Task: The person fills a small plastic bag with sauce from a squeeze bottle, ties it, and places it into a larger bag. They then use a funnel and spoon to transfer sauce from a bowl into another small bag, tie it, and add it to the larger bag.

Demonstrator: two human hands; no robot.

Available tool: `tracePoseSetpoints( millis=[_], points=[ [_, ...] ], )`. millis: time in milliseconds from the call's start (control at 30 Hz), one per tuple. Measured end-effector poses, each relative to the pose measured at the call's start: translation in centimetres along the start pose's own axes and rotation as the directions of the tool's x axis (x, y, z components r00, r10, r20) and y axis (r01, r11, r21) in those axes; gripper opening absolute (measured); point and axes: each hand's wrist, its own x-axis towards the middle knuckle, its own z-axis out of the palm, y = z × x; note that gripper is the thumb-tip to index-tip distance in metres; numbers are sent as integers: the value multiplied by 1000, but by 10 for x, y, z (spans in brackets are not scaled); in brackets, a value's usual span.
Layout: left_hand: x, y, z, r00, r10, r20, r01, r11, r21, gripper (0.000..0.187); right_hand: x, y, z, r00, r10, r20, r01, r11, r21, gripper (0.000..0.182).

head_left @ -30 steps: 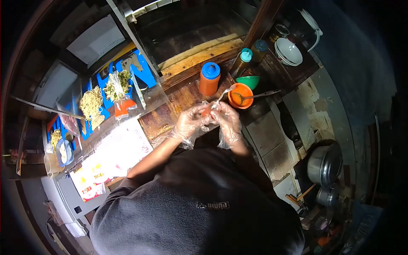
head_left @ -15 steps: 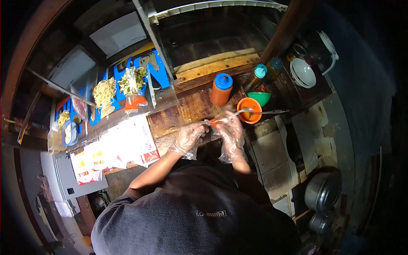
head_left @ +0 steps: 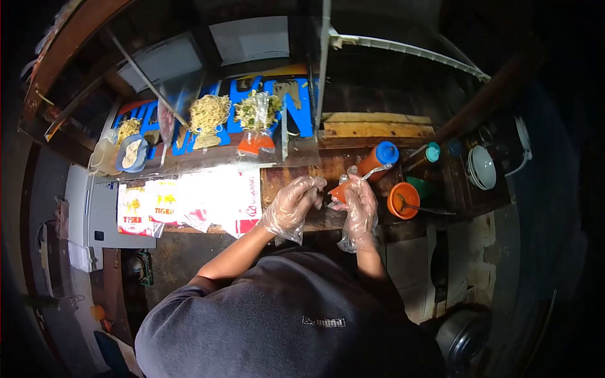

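Note:
Both my hands wear clear plastic gloves and are over the counter's front edge. In my right hand (head_left: 360, 217) is a small plastic bag of orange-red sauce (head_left: 340, 191), its twisted clear end sticking up past the fingers. My left hand (head_left: 291, 206) is to the left of the bag, apart from it, with fingers curled and pinched together; whether something small is between them I cannot make out. Right of my right hand stands an orange bowl (head_left: 396, 205) with a spoon (head_left: 417, 206) in it. Behind that hand is a red sauce bottle with a blue cap (head_left: 386, 153).
A glass-fronted shelf at left holds noodles (head_left: 209, 113), leafy greens (head_left: 249, 110) and sauce bags (head_left: 256, 143). Printed plastic bags (head_left: 165, 200) lie on the counter's left part. Toward the right are a green bowl (head_left: 421, 186), a teal-capped bottle (head_left: 432, 153) and stacked white bowls (head_left: 482, 168).
My left hand has come away from the sauce bag, leaving a gap. My right hand still holds the bag. The view has turned, so the counter appears shifted rightward.

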Motion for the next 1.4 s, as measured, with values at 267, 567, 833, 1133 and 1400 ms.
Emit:
tracePoseSetpoints(
  millis=[267, 567, 833, 1133, 1400],
  points=[
    [15, 44, -89, 883, 415, -220, -215, 774, 596, 36, 43, -7, 85, 987, 55, 153, -26, 982, -188, 47],
    [38, 31, -159, 948, 211, -238, 25, 696, 718, 36, 79, -10, 138, 926, -256, 276, 368, 464, -806, 47],
    [50, 17, -163, 978, 203, -44, -99, 644, 759, 27, 96, 11, 151, 981, -135, 143, 195, 582, -790, 25],
    [52, 5, -180, 968, 209, -138, -84, 792, 605, 58, 92, 11, 171, 967, -243, -71, 143, 756, -638, 27],
    [55, -6, -204, 994, 8, -109, 54, 829, 556, 39, 109, 40, 140, 884, -410, 224, 400, 417, -816, 26]
  ],
)
